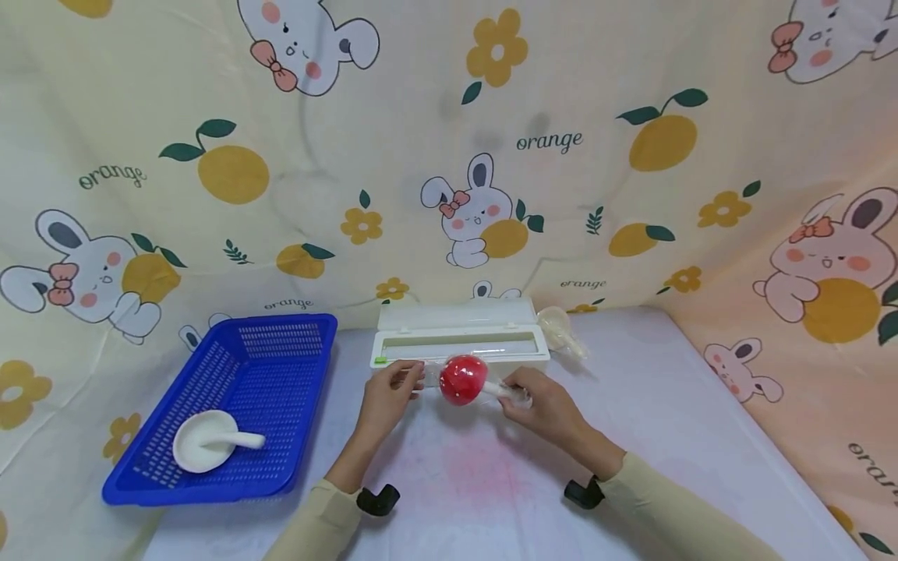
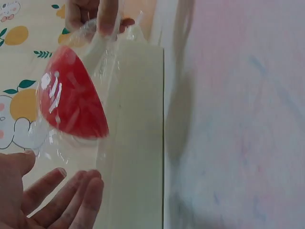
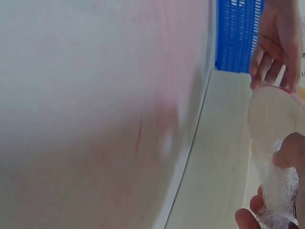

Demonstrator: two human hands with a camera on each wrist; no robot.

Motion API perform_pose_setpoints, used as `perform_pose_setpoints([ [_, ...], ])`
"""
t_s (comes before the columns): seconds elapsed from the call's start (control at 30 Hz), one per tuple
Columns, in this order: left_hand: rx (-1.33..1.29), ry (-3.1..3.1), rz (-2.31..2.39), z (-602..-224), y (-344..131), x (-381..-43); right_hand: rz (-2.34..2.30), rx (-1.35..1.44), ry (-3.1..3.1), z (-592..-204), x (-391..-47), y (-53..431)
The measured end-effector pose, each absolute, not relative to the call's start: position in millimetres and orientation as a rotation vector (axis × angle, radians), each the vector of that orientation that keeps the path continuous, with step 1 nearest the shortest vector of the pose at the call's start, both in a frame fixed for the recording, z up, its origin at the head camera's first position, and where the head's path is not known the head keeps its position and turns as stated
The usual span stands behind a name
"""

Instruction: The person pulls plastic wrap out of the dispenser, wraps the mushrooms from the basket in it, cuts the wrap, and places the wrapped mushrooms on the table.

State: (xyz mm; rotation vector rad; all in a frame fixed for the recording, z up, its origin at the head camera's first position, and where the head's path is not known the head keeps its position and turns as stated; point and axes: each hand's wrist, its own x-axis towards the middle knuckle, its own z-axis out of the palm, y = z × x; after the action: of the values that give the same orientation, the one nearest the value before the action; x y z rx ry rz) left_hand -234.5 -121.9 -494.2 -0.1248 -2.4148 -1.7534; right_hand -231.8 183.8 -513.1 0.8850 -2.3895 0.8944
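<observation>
A spoon (image 1: 463,380) with a red domed back, pale inner face and white handle is wrapped in clear film. My right hand (image 1: 546,401) grips its film-covered handle, thumb on one side and fingers on the other. In the left wrist view the red bowl (image 2: 74,95) faces the camera under wrinkled, shiny film. My left hand (image 1: 387,397) is at the bowl's other end, its fingers (image 2: 88,200) spread and relaxed beside the loose film. Behind the spoon stands a white cling film dispenser (image 1: 459,365) with its lid raised and a green slider at its left end.
On the left, a blue plastic basket (image 1: 298,413) holds an unwrapped white spoon (image 1: 203,442). A cream-coloured spoon (image 1: 556,323) in clear film lies by the dispenser's right end. The white tabletop (image 1: 484,499) meets a printed cloth backdrop (image 1: 421,117) at the rear.
</observation>
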Motion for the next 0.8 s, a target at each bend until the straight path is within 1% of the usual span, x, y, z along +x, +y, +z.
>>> perform_pose_setpoints([
  [0.37,-0.137,-2.438,-1.789,-493.6,-105.3,-237.5,0.832,0.952,-2.371,-515.2,-223.3,171.0],
  [0.7,-0.172,-2.421,-1.667,-495.3,-99.1,-237.8,0.812,0.94,-2.376,-518.3,-222.5,168.2],
  [0.8,-0.207,-2.447,-1.698,-495.5,-99.2,-237.0,0.808,0.934,-2.358,-518.0,-223.2,169.2],
])
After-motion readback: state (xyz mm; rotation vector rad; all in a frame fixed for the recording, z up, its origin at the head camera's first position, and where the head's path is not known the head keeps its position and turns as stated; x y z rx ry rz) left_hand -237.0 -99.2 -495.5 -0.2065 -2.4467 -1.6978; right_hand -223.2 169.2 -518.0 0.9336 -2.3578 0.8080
